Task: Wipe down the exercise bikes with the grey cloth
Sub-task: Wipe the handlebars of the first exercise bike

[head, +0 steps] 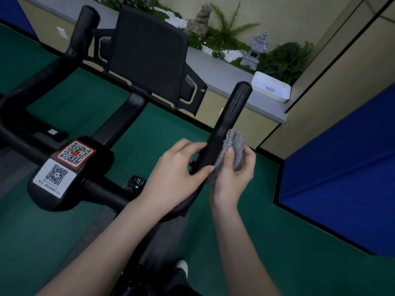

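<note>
A black exercise bike fills the left and middle of the head view. Its right handlebar grip points up and away from me. My left hand is curled round the lower part of that grip. My right hand holds the bunched grey cloth against the grip's right side, thumb on the cloth. The bike's dark screen stands behind the bars, seen from the back. A centre panel with two QR-code stickers sits on the crossbar. The left handlebar rises at the upper left.
Green floor lies under the bike. A low ledge runs behind it, with ferns, white pebbles, small stone lanterns and a white box. A blue padded block stands close on the right. A beige wall rises beyond.
</note>
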Action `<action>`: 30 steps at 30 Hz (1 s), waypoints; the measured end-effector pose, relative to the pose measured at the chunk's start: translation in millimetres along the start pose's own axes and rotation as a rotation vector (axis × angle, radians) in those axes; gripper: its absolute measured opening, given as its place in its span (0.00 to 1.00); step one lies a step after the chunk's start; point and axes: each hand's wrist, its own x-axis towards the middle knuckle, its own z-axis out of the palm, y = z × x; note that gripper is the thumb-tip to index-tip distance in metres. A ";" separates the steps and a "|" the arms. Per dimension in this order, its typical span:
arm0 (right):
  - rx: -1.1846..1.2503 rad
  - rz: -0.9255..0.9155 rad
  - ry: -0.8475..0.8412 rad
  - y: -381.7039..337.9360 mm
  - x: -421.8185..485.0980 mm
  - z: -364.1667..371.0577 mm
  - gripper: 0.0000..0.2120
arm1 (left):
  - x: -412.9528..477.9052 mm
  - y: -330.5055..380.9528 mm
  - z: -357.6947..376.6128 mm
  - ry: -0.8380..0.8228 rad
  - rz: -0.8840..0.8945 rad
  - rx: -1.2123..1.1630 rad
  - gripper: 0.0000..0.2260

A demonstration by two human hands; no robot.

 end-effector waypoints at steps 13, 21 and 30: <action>0.050 0.035 -0.031 5.2 -5.2 -8.8 0.10 | 0.5 -1.4 0.3 -0.010 0.001 -0.004 0.21; 0.060 0.120 0.052 -3.8 26.0 12.0 0.08 | -0.6 -0.9 -0.9 -0.033 -0.010 -0.011 0.21; 0.178 0.264 -0.039 -8.8 0.4 -6.1 0.12 | 0.6 -1.1 -0.8 -0.024 -0.021 -0.014 0.21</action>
